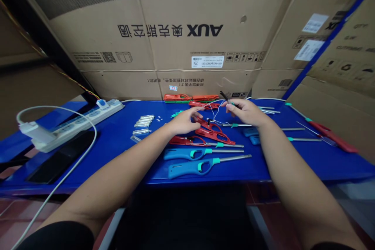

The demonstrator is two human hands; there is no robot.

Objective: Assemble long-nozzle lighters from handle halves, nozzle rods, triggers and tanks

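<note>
White igniter wires (pixel 215 114) run between both hands just above a red lighter body (pixel 215 136), the right hand (pixel 244 112) pinching them with its fingertips pressed together, the left hand (pixel 184 122) spread open beside them.

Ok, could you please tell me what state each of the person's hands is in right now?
Left hand: partly closed, beside a thin white wire; whether it grips cannot be told.
Right hand: closed, seemingly holding a thin black rod.
</note>
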